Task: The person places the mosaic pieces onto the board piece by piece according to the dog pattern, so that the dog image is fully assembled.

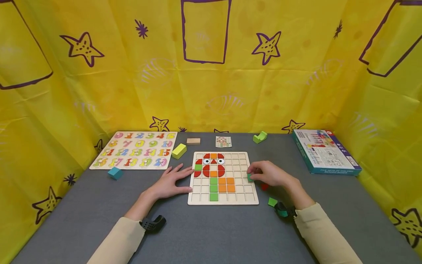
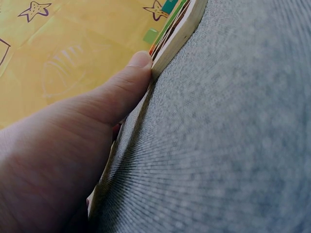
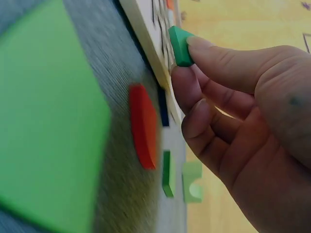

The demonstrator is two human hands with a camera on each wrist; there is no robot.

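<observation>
A wooden grid board [image 1: 197, 200] lies on the grey table, with red, orange and green tiles and two eye tiles set in its left and middle squares. Spread fingers of my left hand [image 1: 169, 183] touch the board's left edge; in the left wrist view the thumb [image 2: 138, 63] rests along that edge. Between thumb and fingertips, my right hand [image 1: 271, 174] pinches a dark green tile [image 3: 181, 47] just over the board's right edge. Below that hand lie a red tile [image 3: 142, 127] and a light green tile [image 1: 272, 202], with another green piece [image 1: 282, 213] partly hidden under the wrist strap.
A number puzzle board [image 1: 108, 157] lies at the left, near a blue block [image 1: 115, 173] and a yellow block [image 1: 179, 151]. Behind the grid board are a wooden block [image 1: 193, 141], a picture card [image 1: 223, 142] and a green curved block [image 1: 260, 137]. A box [image 1: 329, 152] stands right.
</observation>
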